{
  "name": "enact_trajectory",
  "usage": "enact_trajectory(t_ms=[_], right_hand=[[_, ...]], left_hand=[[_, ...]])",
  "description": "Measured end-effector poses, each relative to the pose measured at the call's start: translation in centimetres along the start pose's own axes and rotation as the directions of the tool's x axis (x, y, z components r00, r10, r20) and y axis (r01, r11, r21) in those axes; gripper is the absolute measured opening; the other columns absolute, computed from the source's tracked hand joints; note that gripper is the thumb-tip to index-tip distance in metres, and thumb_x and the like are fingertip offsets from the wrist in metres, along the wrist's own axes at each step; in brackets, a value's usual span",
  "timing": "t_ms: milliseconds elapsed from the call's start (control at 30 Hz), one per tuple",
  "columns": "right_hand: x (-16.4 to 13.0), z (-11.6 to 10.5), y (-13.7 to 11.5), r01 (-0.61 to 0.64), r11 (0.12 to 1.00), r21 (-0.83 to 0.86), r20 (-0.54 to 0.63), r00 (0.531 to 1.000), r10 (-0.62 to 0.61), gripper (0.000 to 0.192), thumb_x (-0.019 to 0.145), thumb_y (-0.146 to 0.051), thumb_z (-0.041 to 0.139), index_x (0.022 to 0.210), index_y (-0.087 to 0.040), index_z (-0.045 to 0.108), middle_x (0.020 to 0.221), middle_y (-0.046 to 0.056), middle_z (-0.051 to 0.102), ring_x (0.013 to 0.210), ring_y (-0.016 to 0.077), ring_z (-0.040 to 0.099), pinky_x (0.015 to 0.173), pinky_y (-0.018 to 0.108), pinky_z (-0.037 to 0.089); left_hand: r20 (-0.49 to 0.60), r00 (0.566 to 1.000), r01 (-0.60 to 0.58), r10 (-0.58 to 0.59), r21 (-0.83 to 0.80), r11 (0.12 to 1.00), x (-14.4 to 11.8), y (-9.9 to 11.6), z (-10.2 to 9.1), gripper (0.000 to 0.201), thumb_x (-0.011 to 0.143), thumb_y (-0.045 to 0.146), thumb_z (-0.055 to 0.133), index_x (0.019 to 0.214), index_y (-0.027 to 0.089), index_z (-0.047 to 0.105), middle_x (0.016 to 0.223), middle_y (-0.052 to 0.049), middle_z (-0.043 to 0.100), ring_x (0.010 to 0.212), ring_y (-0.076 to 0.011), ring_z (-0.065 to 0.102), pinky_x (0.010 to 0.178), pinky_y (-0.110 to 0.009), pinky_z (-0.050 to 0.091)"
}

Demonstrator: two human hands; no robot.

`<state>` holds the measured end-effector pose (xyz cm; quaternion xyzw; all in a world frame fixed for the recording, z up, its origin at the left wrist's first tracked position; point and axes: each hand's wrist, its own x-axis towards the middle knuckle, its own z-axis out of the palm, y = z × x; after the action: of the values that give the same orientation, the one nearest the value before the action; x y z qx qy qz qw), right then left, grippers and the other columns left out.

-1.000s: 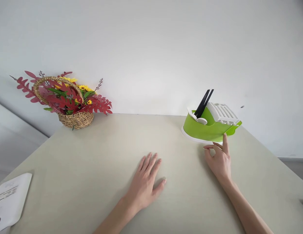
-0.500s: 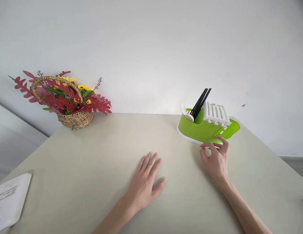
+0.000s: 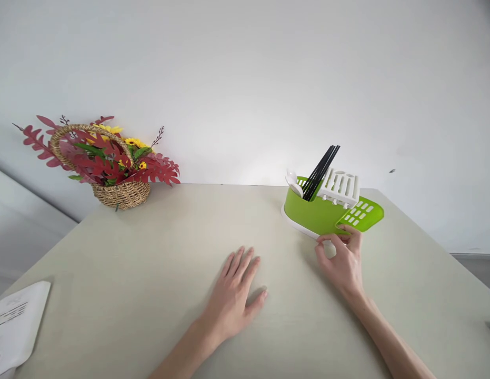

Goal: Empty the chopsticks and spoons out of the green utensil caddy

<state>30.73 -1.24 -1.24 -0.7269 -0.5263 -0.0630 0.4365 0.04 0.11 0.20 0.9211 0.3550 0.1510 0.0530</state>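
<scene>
Plain white wall [image 3: 245,79] fills the upper half of the view, and below it a pale beige table [image 3: 150,273] stretches toward the camera. On the far right part of the table stands a green cutlery drainer [image 3: 313,213] on a white base, close to the wall. Black chopsticks [image 3: 320,166] lean out of its left compartment, tilted to the right, and what looks like a white spoon [image 3: 292,181] sits at its left rim, though it is too small to be sure. A white slotted insert [image 3: 339,187] rises from the middle of the drainer, and a green perforated flap [image 3: 361,215] juts out to the right.

The right hand [image 3: 341,260] reaches up to the drainer's near edge. Its thumb and fingertips pinch the lower rim where the green flap meets the white base, so the hand is grasping the drainer at that corner; the wrist and forearm lie low over the table behind it.

The left hand [image 3: 235,292] lies flat on the table, palm down, fingers spread and relaxed, holding nothing. It is well apart from the drainer, toward the middle of the table.

At the far left, against the wall, sits a woven basket [image 3: 120,192] with a handle, filled with red leaves and small yellow flowers. A white sheet with dark print [image 3: 13,321] lies at the near left corner of the table.
</scene>
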Motion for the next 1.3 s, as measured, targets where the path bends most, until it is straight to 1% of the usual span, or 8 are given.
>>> enact_trajectory(t_ms=[167, 333, 533, 667, 933, 1033, 1133, 1300], right_hand=[[-0.3, -0.1, -0.5, 0.099, 0.989, 0.107, 0.060, 0.993, -0.106, 0.016, 0.088, -0.031, 0.060, 0.088, -0.022, 0.072, 0.133, 0.013, 0.043, 0.102, 0.0260, 0.061, 0.073, 0.040, 0.055], [-0.6, -0.2, -1.0, 0.214, 0.955, 0.204, 0.101, 0.966, -0.238, 0.011, 0.088, -0.026, 0.059, 0.090, -0.022, 0.069, 0.132, 0.012, 0.043, 0.103, 0.0263, 0.060, 0.092, 0.050, 0.052], [-1.1, -0.3, -2.0, 0.264, 0.913, 0.312, 0.189, 0.924, -0.332, 0.009, 0.088, -0.021, 0.058, 0.093, -0.023, 0.066, 0.132, 0.012, 0.041, 0.113, 0.0295, 0.056, 0.099, 0.053, 0.047], [-1.5, -0.2, -2.9, 0.305, 0.872, 0.384, 0.224, 0.885, -0.408, 0.012, 0.086, -0.017, 0.058, 0.094, -0.023, 0.064, 0.125, 0.012, 0.041, 0.123, 0.0327, 0.052, 0.102, 0.053, 0.046], [-2.1, -0.2, -4.1, 0.327, 0.796, 0.509, 0.261, 0.823, -0.505, 0.019, 0.080, -0.012, 0.059, 0.096, -0.023, 0.062, 0.124, 0.012, 0.043, 0.123, 0.0329, 0.051, 0.103, 0.054, 0.046], [-2.2, -0.2, -4.2, 0.317, 0.786, 0.530, 0.271, 0.816, -0.511, 0.020, 0.081, -0.012, 0.058, 0.096, -0.023, 0.062, 0.124, 0.012, 0.043, 0.125, 0.0335, 0.050, 0.102, 0.054, 0.047], [-2.3, -0.2, -4.1, 0.309, 0.775, 0.551, 0.278, 0.808, -0.520, 0.019, 0.080, -0.012, 0.058, 0.096, -0.024, 0.062, 0.121, 0.012, 0.044, 0.129, 0.0350, 0.048, 0.100, 0.053, 0.049], [-2.4, -0.1, -4.1, 0.317, 0.771, 0.553, 0.276, 0.803, -0.529, 0.018, 0.081, -0.012, 0.058, 0.095, -0.024, 0.061, 0.126, 0.012, 0.043, 0.127, 0.0335, 0.050, 0.100, 0.053, 0.050]], left_hand=[[-0.008, 1.000, -0.007, 0.007, 0.006, 1.000, 0.0, -0.1, 0.0, 0.064, 0.107, 0.049, 0.049, 0.163, 0.021, 0.034, 0.174, -0.009, 0.028, 0.162, -0.0325, 0.021, 0.130, -0.056, 0.032], [-0.040, 0.999, -0.017, 0.017, -0.001, 1.000, -0.1, -0.2, 0.1, 0.064, 0.106, 0.047, 0.052, 0.163, 0.023, 0.036, 0.173, -0.009, 0.030, 0.161, -0.0327, 0.024, 0.130, -0.055, 0.032], [-0.046, 0.999, -0.017, 0.018, 0.004, 1.000, 0.0, 0.0, -0.1, 0.062, 0.105, 0.045, 0.053, 0.161, 0.023, 0.038, 0.173, -0.009, 0.031, 0.161, -0.0335, 0.025, 0.129, -0.055, 0.033], [-0.040, 0.999, -0.020, 0.021, 0.017, 1.000, 0.0, 0.0, -0.2, 0.062, 0.105, 0.044, 0.054, 0.160, 0.020, 0.040, 0.172, -0.011, 0.033, 0.160, -0.0350, 0.027, 0.128, -0.056, 0.034], [-0.078, 0.997, -0.026, 0.026, 0.001, 1.000, 0.3, 0.4, -0.4, 0.059, 0.102, 0.040, 0.059, 0.156, 0.021, 0.045, 0.168, -0.013, 0.040, 0.157, -0.0364, 0.034, 0.125, -0.059, 0.038], [-0.124, 0.992, -0.009, 0.005, -0.036, 0.999, 0.5, 0.8, -0.7, 0.047, 0.101, 0.032, 0.060, 0.146, 0.020, 0.053, 0.159, -0.014, 0.051, 0.150, -0.0352, 0.045, 0.121, -0.056, 0.044], [-0.169, 0.985, 0.027, -0.044, -0.103, 0.994, 0.7, 1.0, -0.9, 0.031, 0.099, 0.022, 0.059, 0.131, 0.023, 0.061, 0.139, -0.012, 0.064, 0.132, -0.0305, 0.059, 0.108, -0.049, 0.055], [-0.189, 0.978, 0.048, -0.083, -0.183, 0.982, 0.7, 1.1, -1.1, 0.022, 0.097, 0.016, 0.058, 0.117, 0.024, 0.063, 0.118, -0.008, 0.067, 0.111, -0.0265, 0.064, 0.094, -0.044, 0.057]])
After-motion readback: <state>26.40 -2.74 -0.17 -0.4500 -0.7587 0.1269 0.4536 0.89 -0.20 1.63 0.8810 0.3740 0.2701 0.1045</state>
